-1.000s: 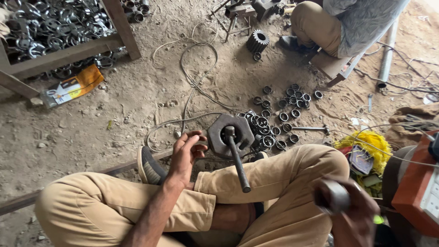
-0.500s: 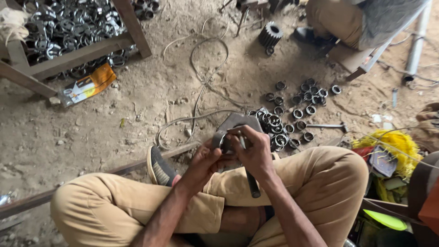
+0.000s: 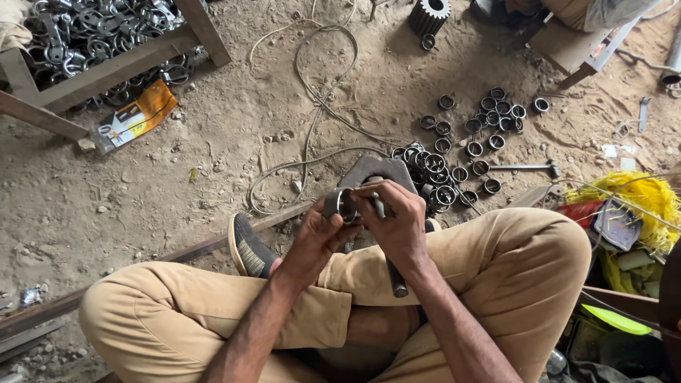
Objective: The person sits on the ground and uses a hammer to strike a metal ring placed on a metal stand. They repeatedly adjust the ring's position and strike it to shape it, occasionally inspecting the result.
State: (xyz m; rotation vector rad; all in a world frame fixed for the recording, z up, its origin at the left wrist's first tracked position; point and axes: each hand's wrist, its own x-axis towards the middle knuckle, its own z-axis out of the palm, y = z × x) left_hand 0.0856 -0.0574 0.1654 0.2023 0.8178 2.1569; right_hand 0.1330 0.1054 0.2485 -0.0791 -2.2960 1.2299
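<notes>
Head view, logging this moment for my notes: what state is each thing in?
Metal ring: held up off the ground, pinched by both hands.
Left hand: fingers closed on the ring.
Right hand: fingers closed on the ring's top.
Metal rod: leaning between the knees, unheld.
Loose rings: scattered on the dirt floor.
Hammer: lying flat.
Gear: standing on end.

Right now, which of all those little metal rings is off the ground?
The metal ring pinched between the left hand and right hand. All the other rings lie scattered on the dirt floor.
</notes>
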